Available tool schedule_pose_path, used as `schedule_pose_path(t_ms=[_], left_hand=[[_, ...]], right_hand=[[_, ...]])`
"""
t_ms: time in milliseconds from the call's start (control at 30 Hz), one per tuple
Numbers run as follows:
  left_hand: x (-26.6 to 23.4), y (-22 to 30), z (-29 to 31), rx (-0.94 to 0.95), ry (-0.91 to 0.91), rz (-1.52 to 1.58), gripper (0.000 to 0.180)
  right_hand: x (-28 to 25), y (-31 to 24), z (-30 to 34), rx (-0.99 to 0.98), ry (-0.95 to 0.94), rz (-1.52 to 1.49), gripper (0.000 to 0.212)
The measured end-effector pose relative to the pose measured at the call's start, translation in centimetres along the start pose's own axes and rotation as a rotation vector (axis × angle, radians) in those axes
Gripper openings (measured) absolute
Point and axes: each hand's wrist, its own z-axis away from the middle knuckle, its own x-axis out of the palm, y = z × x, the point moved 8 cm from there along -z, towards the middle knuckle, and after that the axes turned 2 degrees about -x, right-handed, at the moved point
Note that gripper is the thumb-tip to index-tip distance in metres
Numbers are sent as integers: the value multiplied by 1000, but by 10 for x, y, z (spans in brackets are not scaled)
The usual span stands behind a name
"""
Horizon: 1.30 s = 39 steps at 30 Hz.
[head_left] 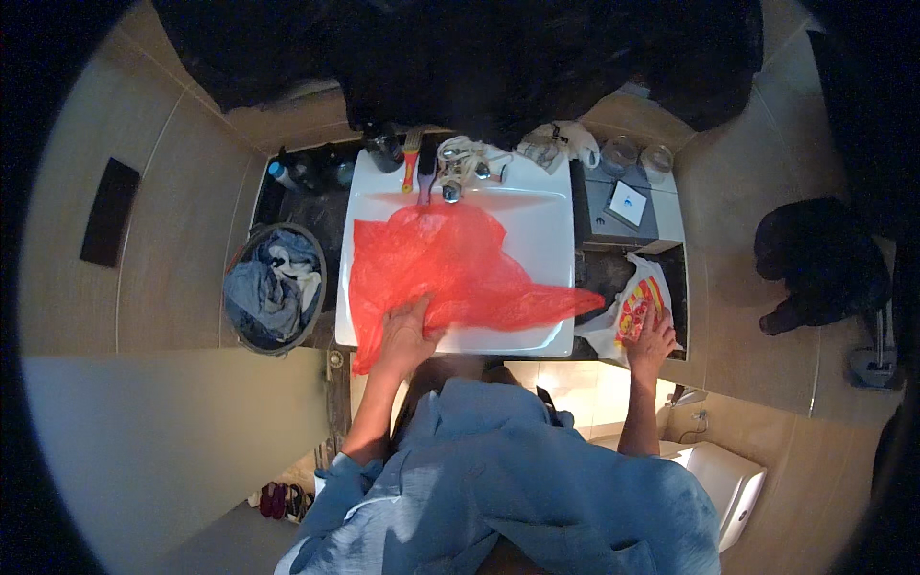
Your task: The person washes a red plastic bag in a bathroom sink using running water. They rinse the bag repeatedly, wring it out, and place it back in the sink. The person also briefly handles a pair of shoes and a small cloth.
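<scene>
A thin red plastic bag (441, 254) lies spread over the white washbasin (541, 230). Its left edge hangs over the basin's front rim, and a narrow twisted end stretches right past the basin. My left hand (407, 335) grips the bag near the front rim, its fingertips partly lost in the folds. On the dark counter to the right, a crumpled white plastic bag with red and yellow print (634, 305) is under my right hand (652, 343). The fingers of that hand curl over the bag and grasp it; whatever is inside is hidden.
Left of the basin stands a round bucket (321, 287) of bluish and white cloth. Behind the tap (450, 192) are brushes (410, 163), a dark bottle (383, 149) and tangled pale cord (470, 153). A dark box (609, 206) and glass jars (656, 158) sit at back right.
</scene>
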Motion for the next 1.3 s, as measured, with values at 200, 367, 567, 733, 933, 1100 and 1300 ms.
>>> schedule_pose_path(t_ms=[200,367,567,733,933,1100,1300], left_hand=[[-47,53,-22,224,242,-99,104],[-43,49,-60,207,201,-53,111],[58,-16,-81,135,-196,-157,91],[73,-27,-87,129,-259,-206,72],[81,-26,-100,142,-244,-232,70],[48,-32,-97,169,-59,-60,76],[-52,-75,-65,-137,234,335,40]], right_hand=[[51,22,2,-27,-12,27,76],[72,30,-2,-9,-121,35,60],[59,44,3,32,-63,-11,25],[-82,1,-28,123,352,-383,18],[-176,-105,-61,-181,679,-626,19],[-139,-253,-50,-532,200,-893,24],[6,-338,-13,-687,-436,-879,22]])
